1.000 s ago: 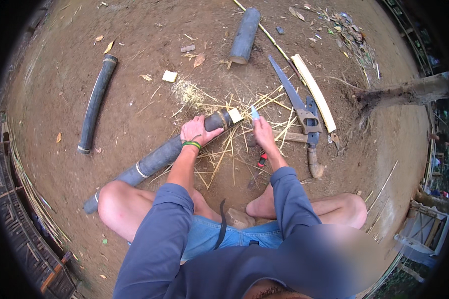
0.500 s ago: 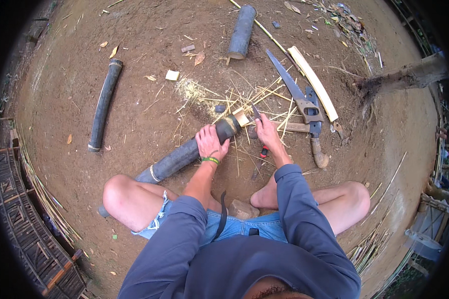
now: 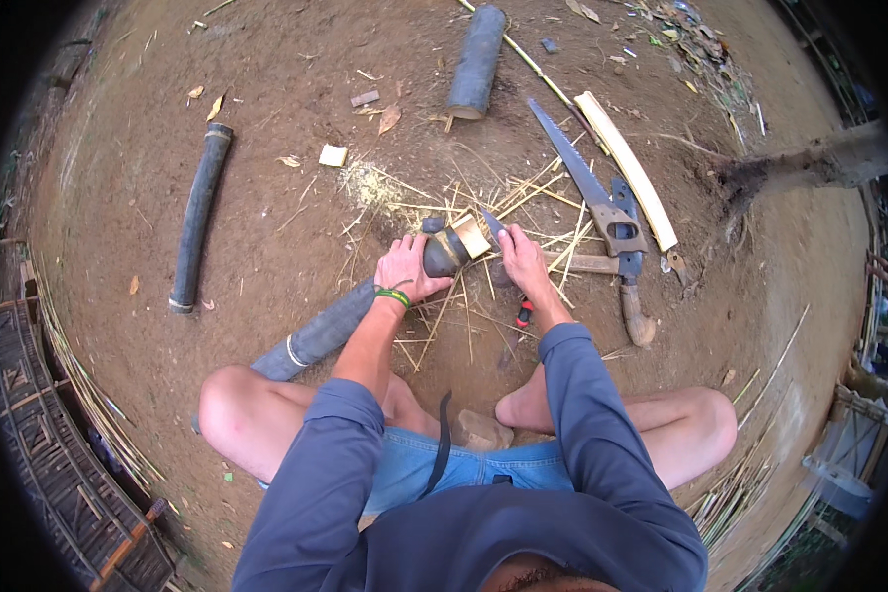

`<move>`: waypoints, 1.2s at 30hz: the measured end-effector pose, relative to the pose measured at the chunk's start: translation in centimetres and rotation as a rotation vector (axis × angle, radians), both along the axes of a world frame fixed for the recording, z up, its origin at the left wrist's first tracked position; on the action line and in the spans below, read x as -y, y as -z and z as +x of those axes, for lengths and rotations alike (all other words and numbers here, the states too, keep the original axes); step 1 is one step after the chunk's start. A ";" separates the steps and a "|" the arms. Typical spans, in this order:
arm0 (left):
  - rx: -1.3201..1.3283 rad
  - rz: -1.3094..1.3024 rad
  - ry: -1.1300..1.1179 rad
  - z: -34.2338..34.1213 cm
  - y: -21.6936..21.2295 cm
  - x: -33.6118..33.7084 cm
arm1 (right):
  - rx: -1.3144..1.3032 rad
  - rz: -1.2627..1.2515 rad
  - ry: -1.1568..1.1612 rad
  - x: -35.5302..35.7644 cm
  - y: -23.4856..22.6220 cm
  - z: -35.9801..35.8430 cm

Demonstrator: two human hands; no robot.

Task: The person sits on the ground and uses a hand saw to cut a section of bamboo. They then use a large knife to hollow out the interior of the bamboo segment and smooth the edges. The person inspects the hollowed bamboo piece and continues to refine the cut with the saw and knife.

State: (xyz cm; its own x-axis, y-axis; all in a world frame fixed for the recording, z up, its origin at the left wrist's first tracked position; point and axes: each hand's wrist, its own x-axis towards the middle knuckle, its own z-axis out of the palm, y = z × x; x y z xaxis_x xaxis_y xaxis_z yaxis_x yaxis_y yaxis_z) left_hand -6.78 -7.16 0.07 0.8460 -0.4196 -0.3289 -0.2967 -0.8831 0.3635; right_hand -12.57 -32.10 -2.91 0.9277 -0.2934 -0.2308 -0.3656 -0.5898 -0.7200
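Observation:
A thick dark bamboo pole (image 3: 328,321) lies slantwise from beside my left knee toward the middle. Near its far end my left hand (image 3: 409,272) is wrapped round it, a green band on the wrist. Past a pale ring, that end (image 3: 471,237) is pared down to light wood. My right hand (image 3: 523,261) is closed on a knife, its handle mostly hidden in the fingers. The knife's blade (image 3: 491,223) points up and left beside the pared end; whether it touches is hard to tell.
Pale shavings (image 3: 370,187) and thin strips lie around the pole's end. To the right are a handsaw (image 3: 587,183), a hammer-like wooden handle (image 3: 587,263), a split bamboo length (image 3: 627,173) and a red-and-black handled tool (image 3: 524,313). Dark bamboo pieces (image 3: 203,217) (image 3: 477,64) lie farther off.
My left hand and the pole's far end have shifted slightly left. The knife has moved left and down, with its blade closer along the pared end.

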 end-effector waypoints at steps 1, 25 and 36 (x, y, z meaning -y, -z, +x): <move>-0.016 -0.010 0.023 0.8 0.2 -0.1 | 0.020 0.030 0.004 0.2 0.1 0.4; 0.052 -0.020 -0.070 -5.9 -0.2 2.6 | -0.179 0.174 0.091 1.1 1.5 -3.6; 0.005 -0.017 -0.072 -5.6 0.1 2.1 | 0.006 -0.019 -0.030 -2.4 -3.2 -5.5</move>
